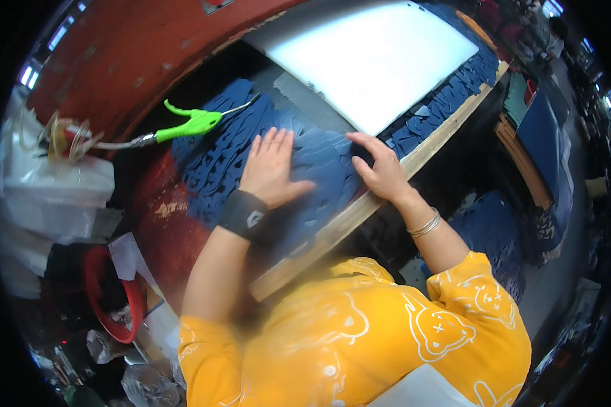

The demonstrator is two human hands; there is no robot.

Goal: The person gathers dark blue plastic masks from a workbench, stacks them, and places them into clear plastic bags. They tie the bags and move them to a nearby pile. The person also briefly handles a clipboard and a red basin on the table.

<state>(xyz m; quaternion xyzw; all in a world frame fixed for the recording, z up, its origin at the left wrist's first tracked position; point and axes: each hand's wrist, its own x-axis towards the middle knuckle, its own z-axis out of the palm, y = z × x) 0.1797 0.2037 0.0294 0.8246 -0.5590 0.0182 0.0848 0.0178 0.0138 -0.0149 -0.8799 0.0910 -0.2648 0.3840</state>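
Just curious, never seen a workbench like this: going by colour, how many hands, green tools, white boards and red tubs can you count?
Hands: 2, left hand and right hand, flat on blue cut sheet
Green air gun: 1
White board: 1
Red tub: 1
Total: 5

Wearing a bright yellow short-sleeved shirt (360,339) printed with white outline cartoon bear faces. Wearing a wide black wristband (243,214) with a small pale emblem on the left wrist. Wearing thin silver bangles (425,224) on the right wrist.
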